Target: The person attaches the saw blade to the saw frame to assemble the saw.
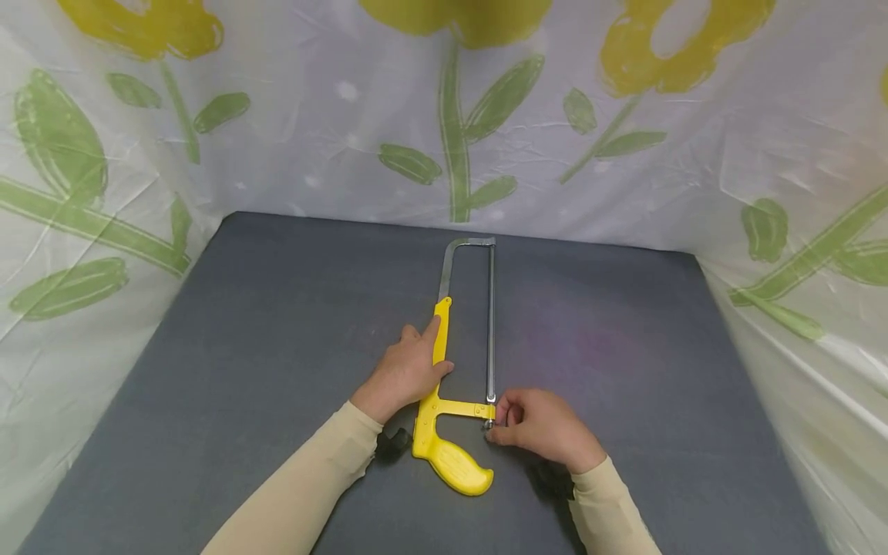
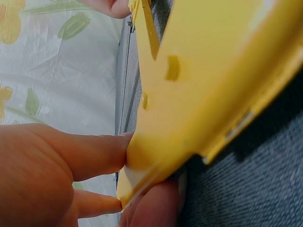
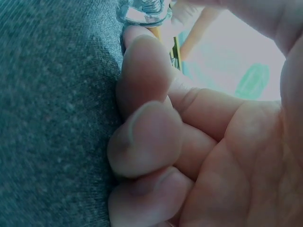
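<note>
While the left hand (image 1: 405, 374) gripped the hacksaw (image 1: 444, 385) frame, the right hand (image 1: 537, 428) pinched its wing nut (image 1: 489, 424).

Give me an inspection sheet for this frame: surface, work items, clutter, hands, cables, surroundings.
Surface: dark grey felt-like mat, flat, no marks to note.
Work items: yellow-handled hacksaw lying flat, metal frame pointing away from the person; blade mounted; metal nut at the handle end of the blade.
Clutter: nothing seen.
Hands: left hand holds the saw's yellow spine, fingers curled round its edge in the left wrist view; right hand pinches the nut with its fingertips.
Cables: nothing seen; dark wrist-worn gear shows beside each sleeve.
Surroundings: white sheeting printed with yellow flowers and green leaves, on three sides.
</note>
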`<act>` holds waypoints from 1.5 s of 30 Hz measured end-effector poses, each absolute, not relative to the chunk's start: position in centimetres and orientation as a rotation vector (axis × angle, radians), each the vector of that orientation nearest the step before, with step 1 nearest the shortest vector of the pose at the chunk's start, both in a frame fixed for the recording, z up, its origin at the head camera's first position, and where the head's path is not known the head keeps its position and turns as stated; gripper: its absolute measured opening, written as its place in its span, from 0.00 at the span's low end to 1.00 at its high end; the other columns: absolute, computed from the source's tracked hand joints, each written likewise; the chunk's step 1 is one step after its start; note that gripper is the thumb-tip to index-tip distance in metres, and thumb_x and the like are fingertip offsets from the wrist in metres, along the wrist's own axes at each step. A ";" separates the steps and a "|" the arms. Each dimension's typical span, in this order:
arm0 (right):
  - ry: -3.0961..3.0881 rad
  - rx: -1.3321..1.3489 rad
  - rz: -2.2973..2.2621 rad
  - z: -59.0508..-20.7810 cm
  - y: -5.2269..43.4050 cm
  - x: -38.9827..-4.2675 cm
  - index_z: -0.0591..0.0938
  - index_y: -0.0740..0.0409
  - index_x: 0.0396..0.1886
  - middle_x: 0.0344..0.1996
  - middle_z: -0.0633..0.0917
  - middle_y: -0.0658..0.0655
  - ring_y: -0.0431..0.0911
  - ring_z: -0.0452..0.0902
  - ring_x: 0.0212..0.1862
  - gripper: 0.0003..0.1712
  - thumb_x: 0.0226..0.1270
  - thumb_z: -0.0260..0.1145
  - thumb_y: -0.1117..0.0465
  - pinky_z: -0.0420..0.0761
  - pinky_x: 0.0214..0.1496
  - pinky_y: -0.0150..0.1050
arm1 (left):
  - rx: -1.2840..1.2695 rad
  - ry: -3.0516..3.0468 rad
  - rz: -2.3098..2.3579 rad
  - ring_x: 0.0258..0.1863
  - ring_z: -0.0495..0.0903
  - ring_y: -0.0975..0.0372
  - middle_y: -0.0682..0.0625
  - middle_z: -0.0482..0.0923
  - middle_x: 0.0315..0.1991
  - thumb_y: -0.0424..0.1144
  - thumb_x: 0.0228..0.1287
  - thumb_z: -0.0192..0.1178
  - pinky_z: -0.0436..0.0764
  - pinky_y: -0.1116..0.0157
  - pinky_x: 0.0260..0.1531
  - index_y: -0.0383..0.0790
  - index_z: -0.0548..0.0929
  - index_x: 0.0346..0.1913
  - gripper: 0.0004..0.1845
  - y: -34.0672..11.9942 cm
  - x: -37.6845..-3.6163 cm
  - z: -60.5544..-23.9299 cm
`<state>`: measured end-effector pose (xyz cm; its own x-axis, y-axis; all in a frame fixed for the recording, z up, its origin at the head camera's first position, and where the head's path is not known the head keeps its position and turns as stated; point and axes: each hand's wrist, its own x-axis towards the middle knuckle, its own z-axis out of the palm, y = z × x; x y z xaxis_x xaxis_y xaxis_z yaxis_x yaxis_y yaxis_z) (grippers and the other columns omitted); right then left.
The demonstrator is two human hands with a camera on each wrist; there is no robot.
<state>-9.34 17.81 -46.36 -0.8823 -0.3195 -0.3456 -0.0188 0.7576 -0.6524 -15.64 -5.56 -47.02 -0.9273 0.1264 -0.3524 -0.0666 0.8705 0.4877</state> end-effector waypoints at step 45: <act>2.554 -0.320 -0.909 -46.6 17.8 -9.2 0.83 0.42 0.23 0.17 0.74 0.40 0.36 0.66 0.21 0.15 0.68 0.75 0.47 0.64 0.26 0.33 | 0.072 2.687 0.727 0.31 0.80 0.53 0.32 0.71 0.64 0.49 0.74 0.70 0.82 0.61 0.32 0.49 0.54 0.89 0.49 -5.7 -15.5 -47.0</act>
<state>-9.19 17.81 -46.58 -0.8900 -0.3435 -0.3000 -0.0766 0.7611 -0.6441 -15.50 -5.66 -46.96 -0.9356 0.1399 -0.3241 -0.0427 0.8665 0.4973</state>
